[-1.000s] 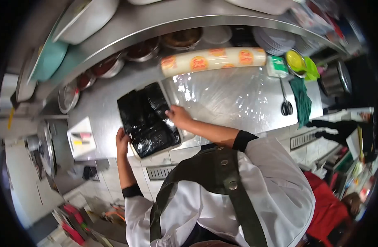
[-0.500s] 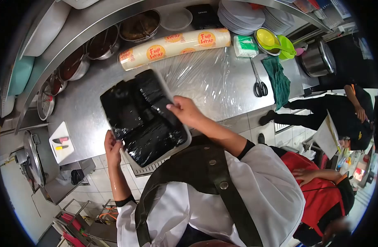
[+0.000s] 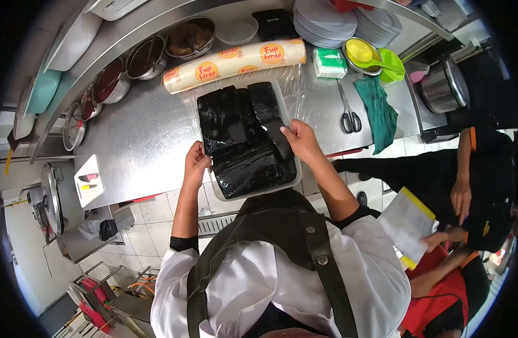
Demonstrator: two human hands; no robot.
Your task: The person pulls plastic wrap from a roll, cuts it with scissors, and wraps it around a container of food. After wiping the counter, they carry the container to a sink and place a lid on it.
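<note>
While left hand and right hand have fingers clamped on opposite sides of the tray, level, even support best suits its black packets.

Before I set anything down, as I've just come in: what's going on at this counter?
Someone holds a tray of black packs by its sides, with left hand and right hand, over the counter's near edge. A wrap roll lies just beyond. Scissors and a green cloth lie to the right.
</note>
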